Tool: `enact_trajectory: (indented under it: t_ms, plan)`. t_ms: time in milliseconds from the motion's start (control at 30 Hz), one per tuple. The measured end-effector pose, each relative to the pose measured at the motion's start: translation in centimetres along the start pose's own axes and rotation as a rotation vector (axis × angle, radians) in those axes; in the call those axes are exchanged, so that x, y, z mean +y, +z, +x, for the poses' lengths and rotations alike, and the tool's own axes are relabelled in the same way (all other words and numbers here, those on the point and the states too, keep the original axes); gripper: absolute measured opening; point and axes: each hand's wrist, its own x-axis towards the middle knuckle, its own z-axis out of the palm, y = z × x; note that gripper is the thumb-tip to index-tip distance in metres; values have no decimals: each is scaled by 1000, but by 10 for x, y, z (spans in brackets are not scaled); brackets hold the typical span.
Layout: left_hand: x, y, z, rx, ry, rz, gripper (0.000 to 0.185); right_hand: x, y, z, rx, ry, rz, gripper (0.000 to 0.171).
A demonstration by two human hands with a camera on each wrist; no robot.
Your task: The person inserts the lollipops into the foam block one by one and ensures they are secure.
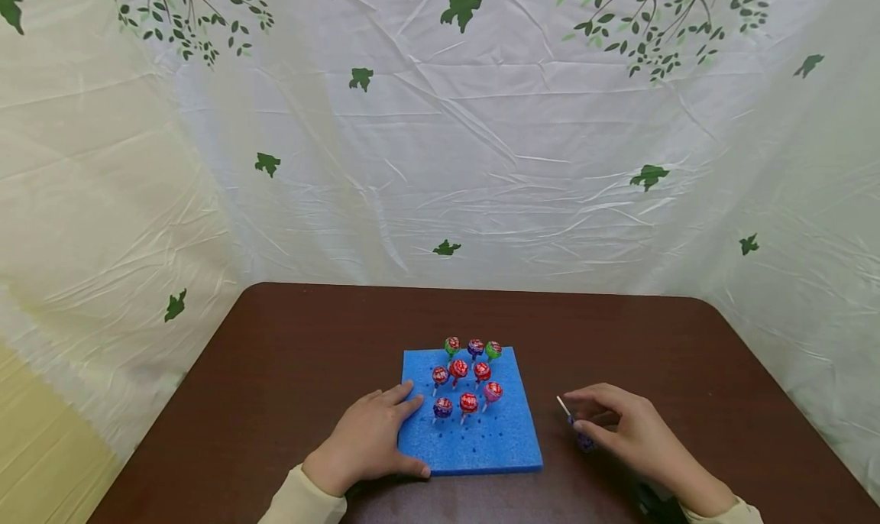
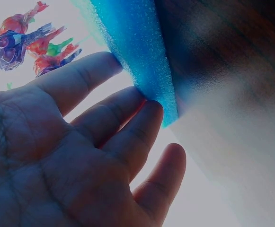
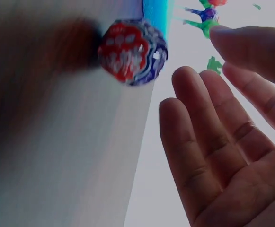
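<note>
A blue foam board [image 1: 481, 451] lies on the table with several wrapped lollipops [image 1: 468, 403] standing in it on their sticks. My left hand [image 1: 367, 436] rests at the board's left side, fingers spread, its fingertips against the board's edge in the left wrist view. To the right of the board, my right hand [image 1: 629, 425] is over a loose purple-and-red lollipop [image 3: 132, 52] with its white stick pointing away to the left. In the right wrist view the thumb and fingers [image 3: 189, 142] are loosely extended, apart from the candy.
The brown table [image 1: 330, 325] has rounded far corners. White cloth [image 1: 440, 165] with green leaf prints hangs behind it and at both sides. Small holes dot the front part of the board. A dark object [image 1: 656, 505] sits beneath the right wrist.
</note>
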Motion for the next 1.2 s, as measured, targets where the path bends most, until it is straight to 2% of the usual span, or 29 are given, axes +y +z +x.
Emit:
enact_trajectory:
  t_ms: [233,433,533,667,900,1200]
  plan:
    - [1,-2,0,5,8,-4,99,8,-6,-5,-100,56,-14,40]
    - [2,-2,0,-1,6,-1,99,14,-7,-10,-226,66,36,39]
    - [2,-2,-1,1,9,3,99,16,-7,-10,-267,43,12,40]
    - [2,-2,-1,10,14,10,99,17,-6,-9,-257,-16,-33,42]
    - [1,0,-1,15,17,13,99,15,-5,-9,-180,-66,43,34]
    - [0,1,0,22,21,15,99,15,-2,-7,-95,-96,-46,38]
